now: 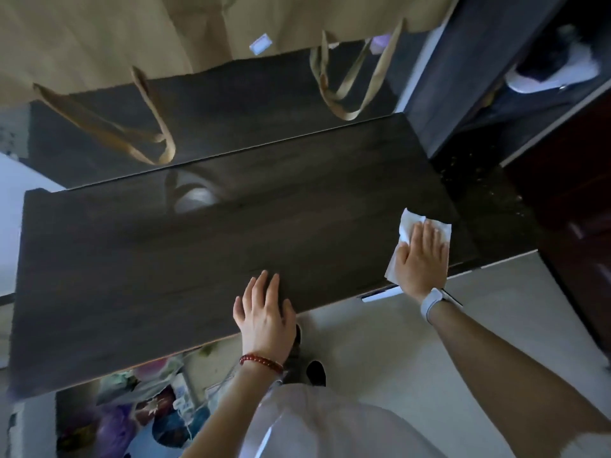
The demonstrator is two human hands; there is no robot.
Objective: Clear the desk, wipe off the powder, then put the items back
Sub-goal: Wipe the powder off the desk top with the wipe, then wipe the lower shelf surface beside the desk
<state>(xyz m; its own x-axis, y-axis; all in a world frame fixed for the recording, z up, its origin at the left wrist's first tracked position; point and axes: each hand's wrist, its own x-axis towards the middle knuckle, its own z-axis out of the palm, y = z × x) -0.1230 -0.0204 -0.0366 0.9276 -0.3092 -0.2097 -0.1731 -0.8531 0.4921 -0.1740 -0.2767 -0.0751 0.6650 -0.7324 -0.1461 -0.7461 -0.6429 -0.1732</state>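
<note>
While the right hand [421,256] lies flat with straight fingers on a white wipe [408,226] at the right end of the dark wooden bench [165,259], the left hand [264,312] rests near the middle of the front edge, fingers spread and relaxed on the wood, thumb at the rim. Neither hand has a closed grip: the right one presses the wipe down with an open palm, and the left holds nothing. The wipe is crumpled, showing above the fingertips and to the left of the palm, and it lies on the bench near its right-hand corner, right of centre in the frame. A pale watch [431,304] sits on the right wrist and a string of red beads [261,362] on the left wrist. No powder can be made out on the dark surface; a pale, blurred reflection shows on it left of centre. In the upper part of the frame beige fabric [99,34] hangs over the back of the bench, with two looped straps [350,84] dangling in front of a dark panel. At the lower left, under the bench edge, lies a jumble of coloured bags [139,408], too blurred to tell apart. Pale floor [429,342] fills the lower right, and dark furniture [479,61] stands at the upper right.
</note>
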